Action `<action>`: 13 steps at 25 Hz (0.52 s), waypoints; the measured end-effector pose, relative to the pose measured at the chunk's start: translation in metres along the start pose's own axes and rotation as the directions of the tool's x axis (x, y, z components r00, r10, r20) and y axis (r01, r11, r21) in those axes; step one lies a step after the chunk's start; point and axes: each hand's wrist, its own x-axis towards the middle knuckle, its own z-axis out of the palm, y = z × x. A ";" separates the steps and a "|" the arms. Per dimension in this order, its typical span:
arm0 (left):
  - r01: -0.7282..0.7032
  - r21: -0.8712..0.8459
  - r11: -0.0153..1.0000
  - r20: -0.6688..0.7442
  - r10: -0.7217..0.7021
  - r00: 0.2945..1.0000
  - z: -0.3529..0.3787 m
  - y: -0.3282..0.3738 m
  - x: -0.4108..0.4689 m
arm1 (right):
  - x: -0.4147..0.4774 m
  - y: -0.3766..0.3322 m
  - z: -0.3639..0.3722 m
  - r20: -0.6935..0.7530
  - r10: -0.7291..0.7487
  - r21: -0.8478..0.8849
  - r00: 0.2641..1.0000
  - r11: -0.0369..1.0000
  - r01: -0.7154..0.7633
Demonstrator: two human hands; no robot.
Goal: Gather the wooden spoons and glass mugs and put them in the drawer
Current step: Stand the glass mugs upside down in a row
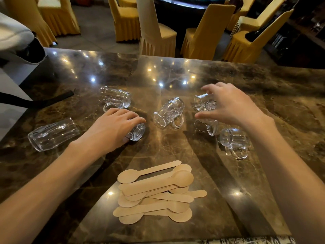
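Observation:
Several glass mugs lie on their sides on a brown marble table [175,147]. My left hand [112,127] is closed over one mug [138,132] left of centre. My right hand [230,104] hovers with spread fingers over two mugs, one [204,102] under the fingertips and one [209,126] below the thumb. Other mugs lie at the centre [168,111], at the back left [115,97] and at the right [233,140]. A taller glass [52,133] lies at the far left. A pile of wooden spoons [154,191] sits near the front edge.
A black strap [40,101] lies across the table's left edge. Yellow-covered chairs [156,32] stand beyond the far edge around a dark round table [184,4]. A person's grey sleeve [15,37] shows at the upper left. No drawer is in view.

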 end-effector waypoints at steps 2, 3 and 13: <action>0.003 -0.010 1.000 0.007 -0.003 1.000 0.000 0.000 0.000 | 0.002 -0.025 0.001 -0.113 -0.081 0.233 0.990 0.967 0.106; 0.006 -0.016 1.000 0.015 -0.006 1.000 0.000 0.000 -0.001 | 0.000 -0.042 0.009 -0.128 -0.048 0.420 0.991 0.902 0.098; 0.020 -0.098 0.995 0.007 -0.020 1.000 0.003 -0.004 -0.006 | 0.013 -0.089 0.074 0.118 0.430 0.644 0.895 0.653 -0.399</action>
